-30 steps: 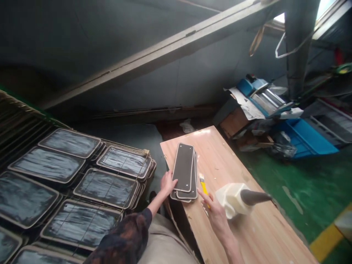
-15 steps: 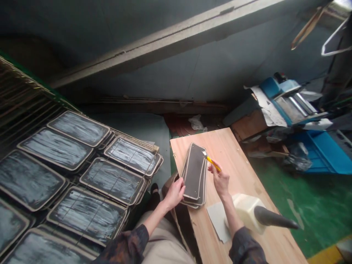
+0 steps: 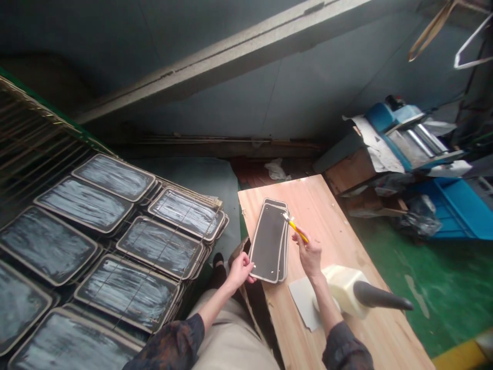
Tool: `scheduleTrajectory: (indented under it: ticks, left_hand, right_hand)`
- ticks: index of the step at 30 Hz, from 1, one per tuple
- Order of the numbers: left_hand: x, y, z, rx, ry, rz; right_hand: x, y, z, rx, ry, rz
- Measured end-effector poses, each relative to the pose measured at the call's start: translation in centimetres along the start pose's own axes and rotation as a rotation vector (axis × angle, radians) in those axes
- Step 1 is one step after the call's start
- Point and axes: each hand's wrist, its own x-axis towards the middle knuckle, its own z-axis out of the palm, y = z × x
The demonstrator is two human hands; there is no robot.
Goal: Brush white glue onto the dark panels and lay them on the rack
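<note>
My left hand (image 3: 241, 270) pinches the lower left edge of the top dark panel (image 3: 267, 244), which has rounded corners and a pale border. That panel lies askew on a small stack of similar panels, whose edges show at the top and right. In my right hand (image 3: 309, 254) is a small yellow-handled brush (image 3: 296, 228). Its pale head is at the upper right edge of the stack; whether it touches a panel I cannot tell. Near my right forearm, a cream bottle (image 3: 346, 290) with a long dark nozzle lies on the wooden board (image 3: 314, 205).
To the left, a wire rack (image 3: 42, 136) bears rows of dark panels (image 3: 127, 293) streaked with white. A grey sheet (image 3: 304, 303) lies under my right forearm. A blue roller machine (image 3: 410, 131) and blue bin (image 3: 460, 210) stand at the right, above a green floor.
The top panel has shifted down and left with my left hand, baring more of the panels beneath. My right hand keeps the brush in nearly the same place.
</note>
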Motion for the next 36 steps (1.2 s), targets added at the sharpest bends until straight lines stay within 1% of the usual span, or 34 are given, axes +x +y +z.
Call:
scheduleTrajectory:
  ticks: [3, 6, 9, 12, 15, 18, 23, 26, 28, 31, 34, 36]
  left_hand:
    - [0.2, -0.9, -0.2, 0.035, -0.006, -0.031]
    - [0.2, -1.0, -0.2, 0.041, -0.027, -0.056]
    - [0.2, -1.1, -0.2, 0.017, -0.021, -0.07]
    - [0.2, -1.1, -0.1, -0.013, -0.006, -0.094]
    - [0.1, -1.0, -0.1, -0.059, 0.025, -0.11]
    - [-0.1, -0.7, 0.0, -0.094, 0.05, -0.122]
    - [-0.4, -0.6, 0.1, -0.114, 0.054, -0.139]
    - [-0.3, -0.8, 0.2, -0.116, 0.065, -0.14]
    - [-0.3, -0.9, 0.2, -0.114, 0.068, -0.142]
    - [-0.5, -0.9, 0.0, -0.115, 0.05, -0.133]
    - [-0.8, -0.8, -0.2, -0.121, 0.013, -0.121]
    - [-0.8, -0.9, -0.3, -0.111, 0.0, -0.114]
  right_hand:
    - [1.2, 0.7, 0.7, -0.111, -0.082, -0.062]
    - [2.8, 0.9, 1.4, -0.221, -0.116, -0.128]
    - [4.2, 0.9, 2.0, -0.298, -0.144, -0.184]
    - [4.3, 0.9, 2.3, -0.338, -0.183, -0.208]
    - [2.3, 0.9, 2.0, -0.371, -0.248, -0.185]
    - [-1.3, 0.4, 1.1, -0.382, -0.332, -0.159]
    - [-7.8, -1.3, -0.5, -0.278, -0.438, -0.093]
    - [-10.3, -2.7, -1.3, -0.208, -0.495, -0.003]
    - [-11.1, -3.7, -1.8, -0.148, -0.544, 0.047]
    - [-11.1, -4.9, -2.6, -0.051, -0.652, 0.122]
    - [-9.7, -5.2, -2.9, 0.06, -0.735, 0.211]
    - [-8.2, -4.6, -2.4, 0.154, -0.746, 0.256]
